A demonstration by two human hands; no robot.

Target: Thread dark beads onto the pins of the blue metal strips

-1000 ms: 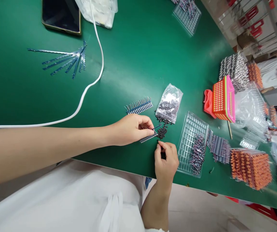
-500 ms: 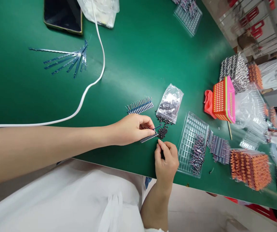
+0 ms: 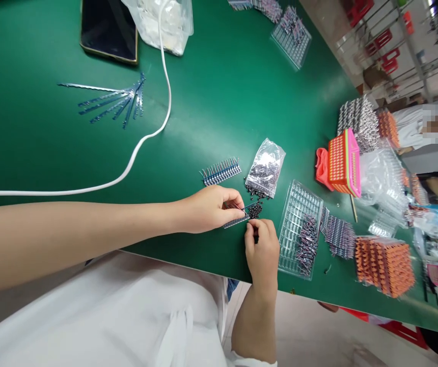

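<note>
My left hand (image 3: 213, 208) is closed, thumb and fingers pinching a strip of small circuit boards (image 3: 238, 221) with thin wires. Part of that strip is hidden under the hand, and a thin dark piece sticks out past the fingertips. At the strip's right end, my right hand (image 3: 264, 247) has thumb and forefinger pinched together. Whatever is between them is too small to make out. Just beyond these fingertips lies a loose heap of tiny black parts (image 3: 255, 210). A similar blue strip with upright wires (image 3: 221, 172) rests behind the left hand.
A clear bag of black parts (image 3: 267, 168) lies behind the heap. To the right are a clear tray (image 3: 290, 229), wired parts (image 3: 340, 236), orange stacks (image 3: 385, 266) and a basket (image 3: 337, 160). A white cable (image 3: 137, 150), blue strips (image 3: 117, 99) and a phone (image 3: 109, 30) lie left.
The right hand's fingertips have come slightly closer to the strip's end. The left hand keeps its hold. The whole view has shifted a little as the head turned.
</note>
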